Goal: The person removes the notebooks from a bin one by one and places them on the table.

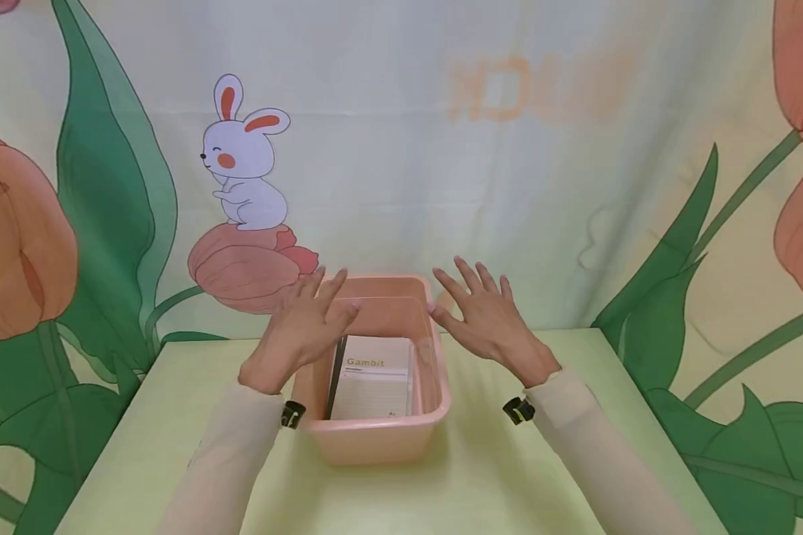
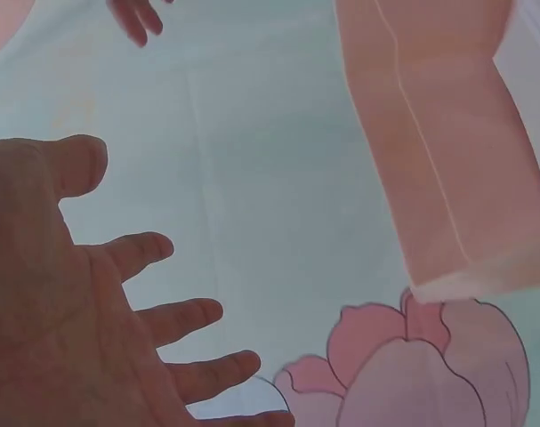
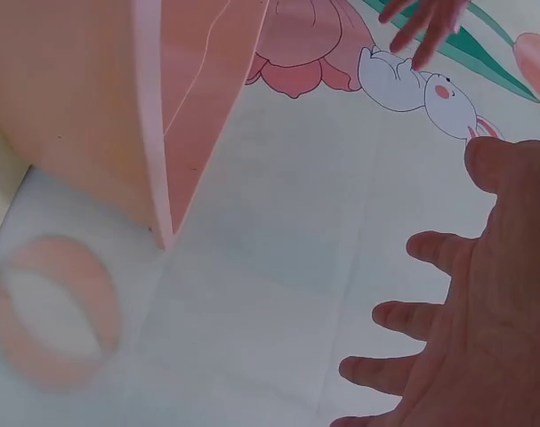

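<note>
A pink plastic bin [image 1: 378, 442] stands on the table, with a white notepad [image 1: 375, 379] marked "Gambit" lying inside it. Along the notepad's left side runs a dark strip [image 1: 337, 377], whose kind I cannot tell. My left hand [image 1: 303, 327] hovers above the bin's left side, fingers spread and holding nothing. Off the bin's right rim, my right hand [image 1: 485, 316] is raised, its fingers also spread and free of any object. Both wrist views show the open palms, the left palm [image 2: 83, 302] and the right palm [image 3: 483, 302], apart from the bin.
The pale green table [image 1: 522, 461] reaches back to a hanging cloth backdrop [image 1: 388, 163] printed with tulips and a white rabbit [image 1: 247, 163]. A black band with a small device [image 1: 293, 414] is on the left wrist, and a similar one [image 1: 518, 410] on the right.
</note>
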`<state>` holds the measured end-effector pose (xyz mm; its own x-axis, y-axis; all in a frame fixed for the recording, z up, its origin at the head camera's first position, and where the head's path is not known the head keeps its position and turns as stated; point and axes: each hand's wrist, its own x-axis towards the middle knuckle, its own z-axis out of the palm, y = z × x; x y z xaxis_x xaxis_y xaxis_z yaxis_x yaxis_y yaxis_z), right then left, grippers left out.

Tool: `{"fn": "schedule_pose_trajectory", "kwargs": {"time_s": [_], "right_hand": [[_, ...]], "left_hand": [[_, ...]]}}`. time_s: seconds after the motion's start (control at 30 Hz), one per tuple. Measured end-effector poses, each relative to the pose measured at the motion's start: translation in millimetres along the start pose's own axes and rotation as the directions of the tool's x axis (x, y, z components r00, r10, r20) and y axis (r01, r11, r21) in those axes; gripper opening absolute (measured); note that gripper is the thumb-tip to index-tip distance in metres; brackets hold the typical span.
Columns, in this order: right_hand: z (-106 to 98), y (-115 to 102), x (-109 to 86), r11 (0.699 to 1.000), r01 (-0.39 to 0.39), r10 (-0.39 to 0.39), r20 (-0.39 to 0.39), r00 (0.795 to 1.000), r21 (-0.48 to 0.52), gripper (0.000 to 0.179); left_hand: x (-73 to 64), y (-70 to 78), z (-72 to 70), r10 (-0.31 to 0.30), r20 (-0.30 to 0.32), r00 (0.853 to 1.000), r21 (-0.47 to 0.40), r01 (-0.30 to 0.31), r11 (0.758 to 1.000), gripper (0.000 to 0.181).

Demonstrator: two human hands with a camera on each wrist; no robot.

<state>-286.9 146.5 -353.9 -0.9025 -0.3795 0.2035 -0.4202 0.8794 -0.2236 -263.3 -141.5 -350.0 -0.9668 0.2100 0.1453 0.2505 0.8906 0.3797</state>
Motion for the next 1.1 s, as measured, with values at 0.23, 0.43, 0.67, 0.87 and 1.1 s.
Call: {"fn": "schedule_pose_trajectory", "kwargs": {"time_s": [0.23,0.43,0.67,0.87,1.1], "right_hand": [[-5,-20,10.7,0.999,0.035,-0.035,0.016,0.999,0.011,0.071],[-2,-44,31.4,0.996,0.092,-0.093,0.047,0.995,0.018,0.074],[11,-61,59.5,0.993,0.118,-0.119,0.095,0.988,0.007,0.076],[27,-71,82.6,0.995,0.091,-0.094,0.133,0.987,0.026,0.073],[58,-83,107.1,0.997,0.024,-0.045,0.293,0.955,0.076,0.073]], "left_hand": [[-23.4,-42.0,-0.2,-0.032,-0.032,0.999,-0.102,0.028,0.994,0.071],[-35.3,-67.1,7.2,-0.085,0.0,0.996,-0.234,0.083,0.969,0.072],[-41.2,-75.7,20.1,-0.178,0.072,0.981,-0.392,0.192,0.9,0.077],[-46.4,-77.1,32.6,-0.22,0.184,0.958,-0.583,0.287,0.76,0.082],[-52.4,-82.8,50.8,-0.271,0.238,0.932,-0.654,0.361,0.665,0.082]]}}
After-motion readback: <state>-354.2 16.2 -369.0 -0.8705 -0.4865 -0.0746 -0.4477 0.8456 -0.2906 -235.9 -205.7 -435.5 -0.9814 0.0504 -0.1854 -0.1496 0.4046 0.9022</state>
